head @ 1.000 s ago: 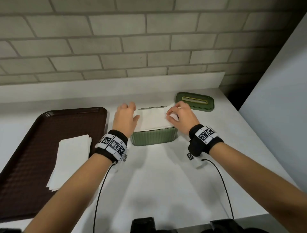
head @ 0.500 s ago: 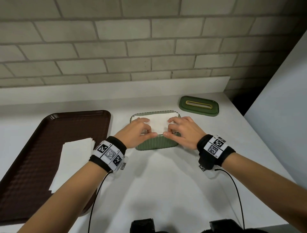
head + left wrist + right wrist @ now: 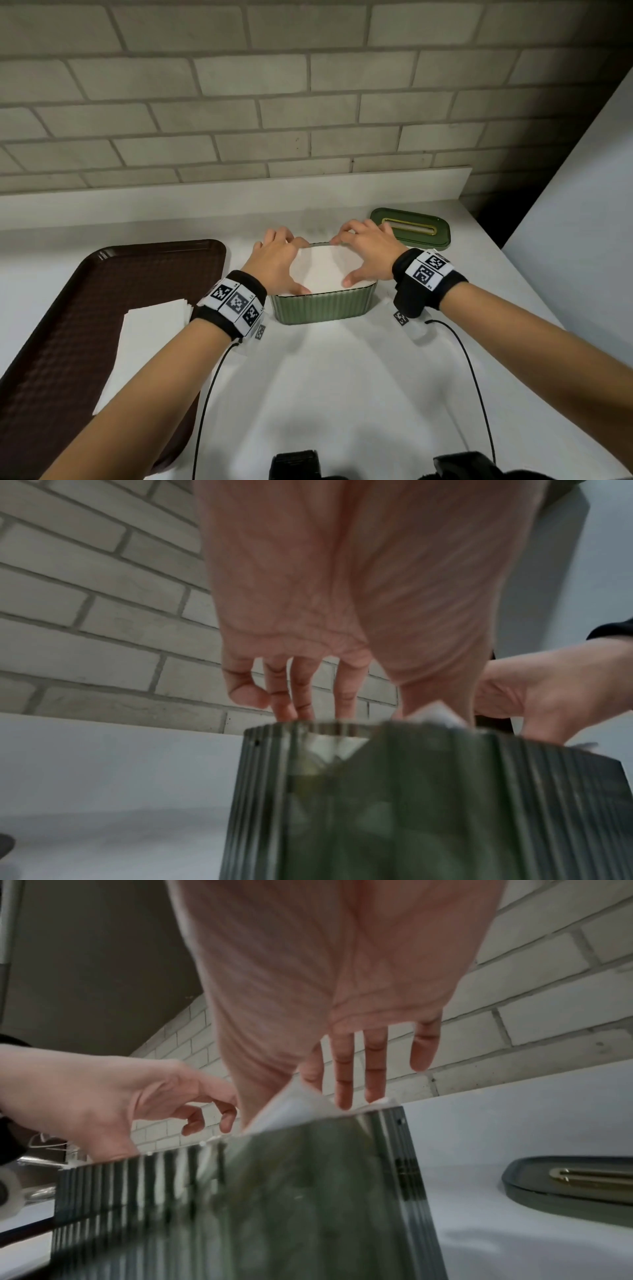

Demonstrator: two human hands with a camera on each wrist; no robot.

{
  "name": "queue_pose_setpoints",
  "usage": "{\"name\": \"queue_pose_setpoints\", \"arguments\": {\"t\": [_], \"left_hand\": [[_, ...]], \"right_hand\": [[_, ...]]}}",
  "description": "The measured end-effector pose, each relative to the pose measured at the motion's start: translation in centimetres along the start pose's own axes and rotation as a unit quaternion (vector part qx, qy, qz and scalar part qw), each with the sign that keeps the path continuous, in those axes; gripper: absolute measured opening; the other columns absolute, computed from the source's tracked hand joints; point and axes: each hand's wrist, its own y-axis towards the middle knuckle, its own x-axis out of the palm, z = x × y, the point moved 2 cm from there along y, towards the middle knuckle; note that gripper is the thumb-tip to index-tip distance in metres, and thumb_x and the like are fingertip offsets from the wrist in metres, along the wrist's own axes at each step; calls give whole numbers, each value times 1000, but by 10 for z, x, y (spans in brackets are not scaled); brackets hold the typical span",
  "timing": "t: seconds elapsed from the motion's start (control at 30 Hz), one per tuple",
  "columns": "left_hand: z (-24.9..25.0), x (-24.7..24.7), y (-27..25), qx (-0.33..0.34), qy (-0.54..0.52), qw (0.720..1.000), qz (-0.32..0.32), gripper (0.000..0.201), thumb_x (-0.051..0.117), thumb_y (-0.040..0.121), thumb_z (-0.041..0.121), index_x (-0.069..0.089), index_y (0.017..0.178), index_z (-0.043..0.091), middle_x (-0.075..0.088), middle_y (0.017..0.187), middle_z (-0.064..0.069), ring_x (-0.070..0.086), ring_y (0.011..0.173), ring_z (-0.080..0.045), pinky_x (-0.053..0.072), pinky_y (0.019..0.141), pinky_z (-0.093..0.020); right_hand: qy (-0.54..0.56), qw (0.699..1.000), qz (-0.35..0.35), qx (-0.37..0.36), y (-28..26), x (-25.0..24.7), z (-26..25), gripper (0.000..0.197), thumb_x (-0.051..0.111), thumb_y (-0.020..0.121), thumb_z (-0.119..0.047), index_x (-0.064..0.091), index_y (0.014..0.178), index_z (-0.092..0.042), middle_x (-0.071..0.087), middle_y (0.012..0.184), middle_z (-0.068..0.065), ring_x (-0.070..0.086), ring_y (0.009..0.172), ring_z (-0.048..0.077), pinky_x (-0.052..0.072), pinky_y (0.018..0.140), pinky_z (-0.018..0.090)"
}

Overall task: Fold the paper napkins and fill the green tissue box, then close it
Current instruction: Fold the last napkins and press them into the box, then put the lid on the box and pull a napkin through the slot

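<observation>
Nearest the person, a stack of white paper napkins (image 3: 150, 339) lay on a dark brown plastic tray (image 3: 61, 329) at the left of the white countertop (image 3: 342, 394). Beyond the wrists, in the middle of the counter, stood the ribbed green tissue box (image 3: 322, 306), open at the top, with a folded white napkin (image 3: 322, 270) lying over its mouth.

The left hand (image 3: 274, 262) rested on the napkin's left side, its thumb stretched along the near edge and its fingers (image 3: 344, 693) straight, slightly spread and reaching down at the far rim. The right hand (image 3: 368, 251) rested on the right side, thumb pressing the near right corner, fingers (image 3: 342, 1074) straight and a little apart, tips at the far edge of the paper. Neither hand curled round anything.

Farther back and to the right, apart from the box, the flat green lid (image 3: 411, 228) with a gold-rimmed slot lay on the counter, just before the pale brick wall (image 3: 308, 102).
</observation>
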Motion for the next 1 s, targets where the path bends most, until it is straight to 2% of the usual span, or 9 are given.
{"name": "queue_pose_setpoints", "arguments": {"t": [0.1, 0.23, 0.43, 0.6, 0.73, 0.83, 0.9, 1.0], "left_hand": [[-2, 1, 1, 5, -4, 1000, 6, 94, 83, 62, 51, 39, 141, 29, 35, 132, -3, 30, 124, -23, 32, 95, -36], [-3, 2, -1, 23, -5, 1000, 20, 91, 82, 62, 52, 41, 141, 30, 36, 133, -1, 30, 122, -22, 33, 96, -36], [-1, 5, 5, 16, -15, 1000, 4, 87, 84, 60, 50, 45, 134, 26, 33, 127, -4, 30, 120, -22, 33, 97, -33], [3, 8, 9, -3, -17, 1000, -13, 89, 87, 58, 44, 42, 131, 20, 31, 124, -5, 29, 119, -22, 33, 100, -30], [4, 6, 8, 1, -26, 1000, 12, 91, 89, 54, 44, 44, 129, 19, 32, 124, -4, 30, 117, -22, 34, 98, -29], [-3, 0, 3, 2, -71, 997, 41, 90, 91, 49, 47, 52, 125, 18, 38, 121, -2, 33, 113, -21, 37, 98, -32], [-11, -1, 0, 8, -140, 987, 74, 77, 90, 51, 47, 61, 116, 17, 45, 111, 2, 36, 106, -18, 38, 96, -33], [-20, -2, -5, 16, -252, 958, 134, 33, 84, 67, 39, 65, 89, 23, 56, 96, 5, 43, 94, -15, 35, 82, -28]], "right_hand": [[-24, 1000, 10, -16, 0, -3, -2, 83, 77, 65, -59, 45, 137, -36, 39, 140, -8, 34, 125, 19, 24, 91, 40], [-36, 999, 11, -31, -2, 0, -3, 77, 74, 68, -60, 47, 137, -38, 40, 139, -10, 37, 123, 17, 23, 94, 41], [-12, 1000, -21, -11, 6, 5, -3, 78, 79, 64, -56, 49, 132, -32, 40, 136, -6, 35, 123, 19, 25, 94, 41], [5, 999, -30, -10, 11, 7, -5, 76, 83, 59, -53, 50, 123, -31, 44, 132, -6, 37, 120, 19, 23, 86, 37], [55, 998, 2, -1, 8, 9, -2, 73, 86, 55, -50, 51, 115, -28, 45, 125, -7, 41, 118, 17, 28, 92, 37], [109, 993, 38, 8, 1, 3, 3, 68, 87, 55, -49, 56, 109, -24, 46, 124, -8, 45, 115, 16, 28, 97, 38], [160, 985, 64, 12, -3, -2, 11, 60, 86, 57, -51, 64, 103, -21, 51, 123, -8, 47, 115, 15, 30, 101, 41], [279, 953, 114, 10, -6, -11, 33, 46, 78, 59, -63, 70, 86, -27, 59, 112, -10, 55, 110, 12, 39, 102, 43]]}}
